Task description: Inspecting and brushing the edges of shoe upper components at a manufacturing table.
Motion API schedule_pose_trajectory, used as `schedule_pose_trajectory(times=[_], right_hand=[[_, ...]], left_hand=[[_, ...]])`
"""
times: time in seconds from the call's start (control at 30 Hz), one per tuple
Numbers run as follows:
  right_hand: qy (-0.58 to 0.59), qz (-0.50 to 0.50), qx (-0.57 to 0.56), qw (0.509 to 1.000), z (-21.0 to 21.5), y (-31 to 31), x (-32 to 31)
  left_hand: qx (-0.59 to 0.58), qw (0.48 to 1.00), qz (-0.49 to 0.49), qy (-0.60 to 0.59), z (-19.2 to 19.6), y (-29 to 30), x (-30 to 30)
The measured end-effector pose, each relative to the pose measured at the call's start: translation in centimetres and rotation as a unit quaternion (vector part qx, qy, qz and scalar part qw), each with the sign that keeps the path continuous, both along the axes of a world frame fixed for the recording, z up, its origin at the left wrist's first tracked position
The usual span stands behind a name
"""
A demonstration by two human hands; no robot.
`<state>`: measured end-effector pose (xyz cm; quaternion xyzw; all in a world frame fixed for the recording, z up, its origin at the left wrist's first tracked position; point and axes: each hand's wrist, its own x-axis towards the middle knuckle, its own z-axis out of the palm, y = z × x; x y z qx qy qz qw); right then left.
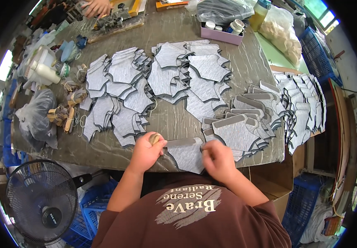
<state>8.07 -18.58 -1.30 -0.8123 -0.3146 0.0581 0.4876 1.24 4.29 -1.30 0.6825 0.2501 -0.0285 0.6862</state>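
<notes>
A grey cut piece (185, 156) with a darker strip along its top edge lies at the table's near edge, between my two hands. My left hand (147, 152) is closed round a short tool with a rounded, wood-coloured end (155, 139); the rest of it is hidden in the fist. At the piece's right edge, my right hand (218, 160) is closed with the fingers curled in, and seems to pinch that edge. Just beyond it, overlapping pieces with dark strips (236, 131) fan out to the right. Several stacks of plain grey pieces (124, 68) cover the middle of the table.
More pieces (302, 105) hang over a side surface at right. A purple box (222, 35) with jars stands at the back. Tied bundles (58, 115) and a plastic bag (37, 115) sit at left, above a fan (42, 202). Another person's hand (97, 7) works at the far left.
</notes>
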Motion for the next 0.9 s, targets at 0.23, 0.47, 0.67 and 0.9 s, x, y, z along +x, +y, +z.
schedule_pose_trajectory(times=[0.23,0.47,0.67,0.9], right_hand=[[-0.254,0.037,-0.183,0.949,-1.7,0.6,-1.2],[-0.243,0.043,-0.198,0.948,-1.6,0.5,-1.3],[-0.260,0.064,-0.208,0.941,-2.0,0.4,-1.2],[-0.250,0.070,-0.224,0.939,-1.6,0.5,-1.1]], left_hand=[[0.057,0.998,-0.022,-0.002,-0.1,-1.2,1.1],[0.087,0.996,-0.027,0.006,-0.1,-1.3,1.2],[0.159,0.986,-0.043,-0.002,-0.6,-1.1,1.3],[0.376,0.922,-0.080,-0.045,-0.5,-1.9,1.3]])
